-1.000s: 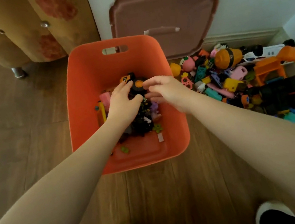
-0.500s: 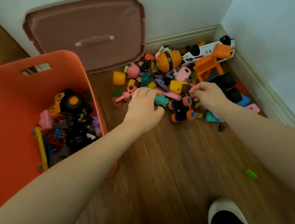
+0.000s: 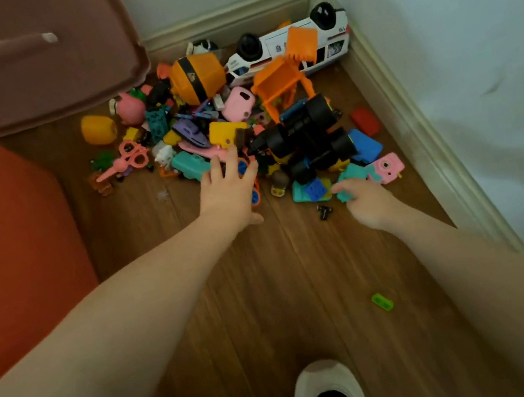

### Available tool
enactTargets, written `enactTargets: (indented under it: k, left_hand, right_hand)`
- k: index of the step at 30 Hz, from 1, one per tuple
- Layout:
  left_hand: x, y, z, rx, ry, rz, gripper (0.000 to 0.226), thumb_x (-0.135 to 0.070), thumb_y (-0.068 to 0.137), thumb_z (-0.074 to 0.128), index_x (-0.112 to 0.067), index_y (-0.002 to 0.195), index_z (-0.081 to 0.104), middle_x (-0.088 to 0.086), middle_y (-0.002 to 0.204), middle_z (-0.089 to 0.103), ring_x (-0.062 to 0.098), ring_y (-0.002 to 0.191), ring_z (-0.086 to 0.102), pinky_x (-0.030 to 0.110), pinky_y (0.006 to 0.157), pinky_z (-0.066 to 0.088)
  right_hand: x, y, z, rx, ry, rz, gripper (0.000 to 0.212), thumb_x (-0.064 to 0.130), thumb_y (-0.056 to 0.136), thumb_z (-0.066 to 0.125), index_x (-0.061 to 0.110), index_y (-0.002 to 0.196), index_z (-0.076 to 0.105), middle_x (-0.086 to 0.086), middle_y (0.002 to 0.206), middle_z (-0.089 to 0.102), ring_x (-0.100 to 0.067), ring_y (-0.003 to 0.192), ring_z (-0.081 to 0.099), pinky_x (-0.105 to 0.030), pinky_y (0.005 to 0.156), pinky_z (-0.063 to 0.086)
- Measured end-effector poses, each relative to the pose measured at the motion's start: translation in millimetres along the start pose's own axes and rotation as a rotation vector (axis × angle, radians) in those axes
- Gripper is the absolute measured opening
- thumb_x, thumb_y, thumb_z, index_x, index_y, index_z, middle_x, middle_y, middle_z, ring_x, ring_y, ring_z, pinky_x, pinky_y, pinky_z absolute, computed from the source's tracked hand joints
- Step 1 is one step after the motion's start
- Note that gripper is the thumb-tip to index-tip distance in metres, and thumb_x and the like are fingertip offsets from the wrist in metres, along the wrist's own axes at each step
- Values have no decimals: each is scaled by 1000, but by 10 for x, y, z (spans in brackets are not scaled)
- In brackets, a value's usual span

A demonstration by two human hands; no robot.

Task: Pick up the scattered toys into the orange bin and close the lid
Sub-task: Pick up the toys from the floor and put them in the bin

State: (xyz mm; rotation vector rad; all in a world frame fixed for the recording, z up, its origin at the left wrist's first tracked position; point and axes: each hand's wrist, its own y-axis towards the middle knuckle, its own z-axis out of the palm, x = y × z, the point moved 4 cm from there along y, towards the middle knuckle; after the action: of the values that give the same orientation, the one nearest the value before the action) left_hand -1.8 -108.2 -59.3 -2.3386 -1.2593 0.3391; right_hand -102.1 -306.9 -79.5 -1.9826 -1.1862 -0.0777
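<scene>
Early in the task, by my read.

Orange plastic bin point(image 3: 17, 239) at 9 o'clock, open. Only a sliver of its inside shows at the frame edge: a few dark and blue toys already in there. Can't tell how full it is.

Brown plastic lid with a moulded handle point(image 3: 22, 58) at 10–11 o'clock, propped against the wall, not on the bin. Closing step not yet done.

Bulk of the work left: heap of mixed plastic toys in the room corner at 12–1 o'clock. Left to right: yellow rounded block point(image 3: 99, 129), pink toy scissors point(image 3: 129, 158), orange-and-black barrel-shaped toy point(image 3: 197, 77), black big-wheeled toy truck point(image 3: 308, 142), white toy bus lying on its side point(image 3: 283, 45), pink toy camera point(image 3: 386, 167). All on the wooden floor.

Left hand point(image 3: 228, 193) at centre, fingers spread and straight, laid over a small orange car with blue wheels point(image 3: 252, 182); no grip formed.

Right hand point(image 3: 367, 201) at 2 o'clock from centre, fingers curled onto a teal plastic piece point(image 3: 345, 194); a full pinch can't be confirmed.

Stray small green brick point(image 3: 382, 302) at 5 o'clock, well apart from the heap, easy to miss.
</scene>
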Motion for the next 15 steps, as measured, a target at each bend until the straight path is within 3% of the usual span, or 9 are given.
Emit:
enactTargets:
  k: [5, 10, 15]
  left_hand:
    - [19, 137, 65, -14, 75, 8, 122, -42, 73, 77, -28, 147, -19, 14, 156, -16, 39, 144, 2, 47, 113, 19]
    - [-142, 194, 68, -96, 232, 140, 90, -20, 85, 60, -25, 150, -1, 17, 150, 15, 40, 133, 23, 45, 102, 33]
    - [-234, 236, 95, 22, 193, 160, 93, -42, 78, 62, -25, 149, 5, 17, 137, 35, 38, 122, 38, 43, 100, 34]
  right_hand:
    - [243, 202, 133, -47, -153, -136, 64, 14, 91, 53, 17, 147, 24, -12, 147, 32, -30, 134, 31, -39, 108, 33]
    - [305, 316, 339, -30, -283, -121, 94, 38, 83, 67, 14, 149, 4, -14, 148, 29, -32, 135, 31, -42, 106, 35]
    - [320, 279, 491, -157, -309, -123, 93, 36, 84, 65, 13, 149, 3, -12, 145, 36, -28, 131, 37, -39, 97, 44]
